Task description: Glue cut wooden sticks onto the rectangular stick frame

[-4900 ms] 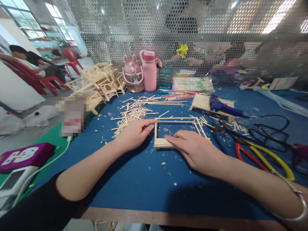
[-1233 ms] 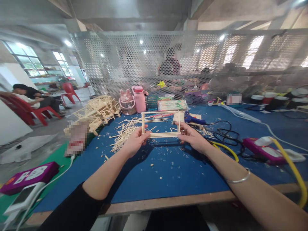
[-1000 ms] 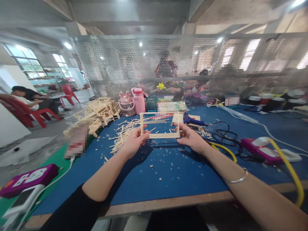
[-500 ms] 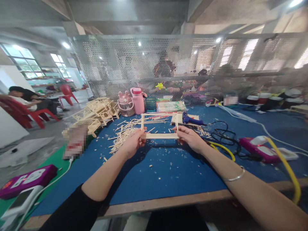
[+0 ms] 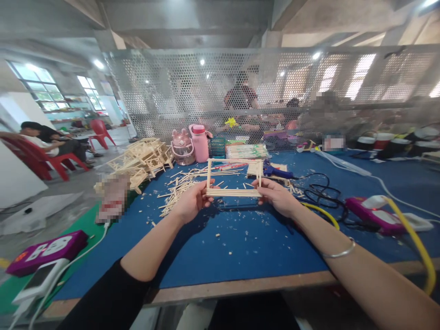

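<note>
Between my two hands a small rectangular frame of pale wooden sticks (image 5: 234, 193) is held up above the blue tabletop. Several sticks lie side by side along its lower edge, with thin uprights at both ends and a top bar. My left hand (image 5: 194, 200) pinches the lower left corner, and my right hand (image 5: 275, 196) grips the lower right corner. Loose wooden sticks (image 5: 178, 195) are heaped just beyond my left hand. Behind my right hand a blue glue gun (image 5: 277, 172) rests beside a small stick panel (image 5: 253, 170).
Finished stick structures (image 5: 147, 158) are piled at the back left. A pink bottle (image 5: 199, 144) and a clear pink-lidded jug (image 5: 182, 147) stand near the perforated metal screen (image 5: 165, 91). Purple power strips (image 5: 48, 252) lie left and right, with black and yellow cables (image 5: 409, 233) at right.
The stick frame is tilted slightly, its left side nearer the top. The whole view has shifted a little, so things appear further right. Both hands keep their hold.
</note>
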Demonstrator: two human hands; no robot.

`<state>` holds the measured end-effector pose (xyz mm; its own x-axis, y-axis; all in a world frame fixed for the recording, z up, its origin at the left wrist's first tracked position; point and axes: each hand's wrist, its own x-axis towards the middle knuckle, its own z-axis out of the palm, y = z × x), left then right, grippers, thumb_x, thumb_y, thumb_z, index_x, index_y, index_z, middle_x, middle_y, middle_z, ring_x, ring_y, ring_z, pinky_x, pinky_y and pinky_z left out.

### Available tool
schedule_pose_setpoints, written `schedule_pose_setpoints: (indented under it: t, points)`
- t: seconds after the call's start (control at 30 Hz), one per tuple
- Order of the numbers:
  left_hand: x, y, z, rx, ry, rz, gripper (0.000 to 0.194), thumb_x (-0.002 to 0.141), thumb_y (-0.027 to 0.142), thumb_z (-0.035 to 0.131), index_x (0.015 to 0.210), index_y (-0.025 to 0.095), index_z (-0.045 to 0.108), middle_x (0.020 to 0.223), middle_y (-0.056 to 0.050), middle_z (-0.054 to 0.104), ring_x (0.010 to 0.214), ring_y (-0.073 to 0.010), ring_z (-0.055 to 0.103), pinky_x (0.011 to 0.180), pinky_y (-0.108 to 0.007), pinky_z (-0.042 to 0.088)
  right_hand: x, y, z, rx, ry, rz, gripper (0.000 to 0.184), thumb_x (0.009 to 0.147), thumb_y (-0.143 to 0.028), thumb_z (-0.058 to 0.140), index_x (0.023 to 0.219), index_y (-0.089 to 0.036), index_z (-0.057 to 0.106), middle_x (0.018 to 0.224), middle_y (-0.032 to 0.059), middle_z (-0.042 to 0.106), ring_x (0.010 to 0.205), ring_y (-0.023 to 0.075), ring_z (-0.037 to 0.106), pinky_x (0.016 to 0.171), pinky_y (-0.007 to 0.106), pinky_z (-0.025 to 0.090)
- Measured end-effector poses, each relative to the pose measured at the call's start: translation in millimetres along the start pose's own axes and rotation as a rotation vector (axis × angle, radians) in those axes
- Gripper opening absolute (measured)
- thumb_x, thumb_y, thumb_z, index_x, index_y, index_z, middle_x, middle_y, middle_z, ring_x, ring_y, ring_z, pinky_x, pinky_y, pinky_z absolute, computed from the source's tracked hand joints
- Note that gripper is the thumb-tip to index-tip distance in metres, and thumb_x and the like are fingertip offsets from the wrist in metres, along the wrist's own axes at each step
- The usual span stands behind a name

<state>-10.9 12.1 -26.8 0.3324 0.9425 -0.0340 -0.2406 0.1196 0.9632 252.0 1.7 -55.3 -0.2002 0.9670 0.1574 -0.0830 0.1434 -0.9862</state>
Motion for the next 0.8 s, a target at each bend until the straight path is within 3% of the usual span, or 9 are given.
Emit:
schedule_pose_setpoints:
  t: [0.2, 0.33, 0.5, 0.63, 0.8]
  points:
    - [-6, 5, 2.0, -0.044, -0.079, 0.046, 0.032, 0.078, 0.021, 0.056, 0.109, 0.013, 0.056, 0.078, -0.003, 0.061, 0.059, -0.0087, 0.055, 0.048, -0.018, 0.043, 2, 0, -4, -0.002, 0.014, 0.003, 0.026, 0.070, -0.037, 0.064, 0.089, -0.020, 0.058, 0.070, -0.0033, 0.050, 0.052, 0.0078, 0.039, 0.046, 0.022, 0.034]
    - [-4, 4, 0.9, -0.043, -0.081, 0.039, 0.033, 0.076, 0.016, 0.059, 0.108, 0.014, 0.056, 0.089, -0.005, 0.063, 0.059, -0.0063, 0.055, 0.047, -0.016, 0.043, 1, -4, -5, -0.076, 0.045, -0.019, 0.024, 0.071, -0.035, 0.063, 0.088, -0.019, 0.062, 0.071, -0.0029, 0.054, 0.051, 0.0076, 0.035, 0.047, 0.023, 0.027]
    - [-1, 2, -1.8, -0.058, -0.053, 0.012, 0.033, 0.076, 0.015, 0.059, 0.108, 0.013, 0.057, 0.074, -0.002, 0.059, 0.058, -0.0069, 0.054, 0.047, -0.015, 0.044, -1, -8, -6, -0.210, 0.091, -0.071, 0.025, 0.074, -0.037, 0.058, 0.089, -0.019, 0.066, 0.080, -0.0008, 0.060, 0.064, 0.0114, 0.045, 0.061, 0.026, 0.033]
    - [-2, 2, -2.8, -0.021, -0.060, -0.002, 0.033, 0.075, 0.013, 0.058, 0.108, 0.013, 0.056, 0.088, -0.005, 0.063, 0.058, -0.0054, 0.055, 0.049, -0.014, 0.046, -1, -7, -7, -0.181, 0.050, -0.050, 0.026, 0.070, -0.034, 0.062, 0.091, -0.018, 0.064, 0.081, -0.0011, 0.061, 0.074, 0.0135, 0.051, 0.072, 0.027, 0.036]
    - [-6, 14, -6.2, 0.147, -0.035, -0.126, 0.036, 0.081, 0.030, 0.046, 0.115, 0.017, 0.051, 0.076, -0.004, 0.063, 0.050, -0.0098, 0.057, 0.034, -0.015, 0.034, -1, -10, -5, -0.216, -0.004, 0.033, 0.023, 0.073, -0.037, 0.054, 0.087, -0.019, 0.059, 0.069, -0.0033, 0.053, 0.058, 0.0099, 0.043, 0.055, 0.024, 0.033]
